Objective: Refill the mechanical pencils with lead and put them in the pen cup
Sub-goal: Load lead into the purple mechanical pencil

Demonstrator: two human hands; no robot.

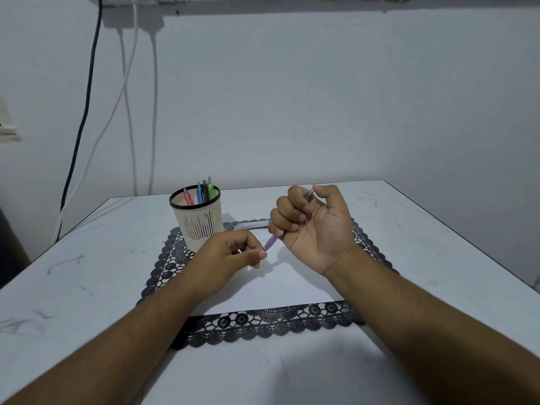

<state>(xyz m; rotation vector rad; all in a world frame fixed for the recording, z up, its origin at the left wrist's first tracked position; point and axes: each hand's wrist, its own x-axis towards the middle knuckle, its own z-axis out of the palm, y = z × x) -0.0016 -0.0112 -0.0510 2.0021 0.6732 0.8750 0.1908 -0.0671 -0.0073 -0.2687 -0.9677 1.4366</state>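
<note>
Right hand [315, 226] raised above the tabletop [409, 229], palm turned toward the camera, fingers [285, 217] curled round a purple mechanical pencil [271, 242]; pencil runs diagonally through the fist, cap end poking out at the top near the thumb, tip end sticking out low-left. Left hand [233, 255] just beside that tip end, thumb and forefinger pressed together in a pinch; can't tell if they hold a lead or anything else, too small to see. Left fingertips close to the pencil tip, contact not clear.

Pen cup [196, 217], cream slotted body with black rim, stands upright at the far left of a black lace placemat [263, 323]. Inside it four pencils [201, 194] standing: pink, blue, dark, green, caps up. Lead case [252, 224], clear and slim, lies flat on the mat between the cup and the right hand, partly hidden behind the right knuckles. White paper sheet [292, 285] lies on the mat under both hands, mat border showing round it.

Both forearms come in from the bottom edge. Tabletop white with grey scuff marks. Wall behind, with one dark cable [84, 118] and white cables [155, 112] hanging at left
</note>
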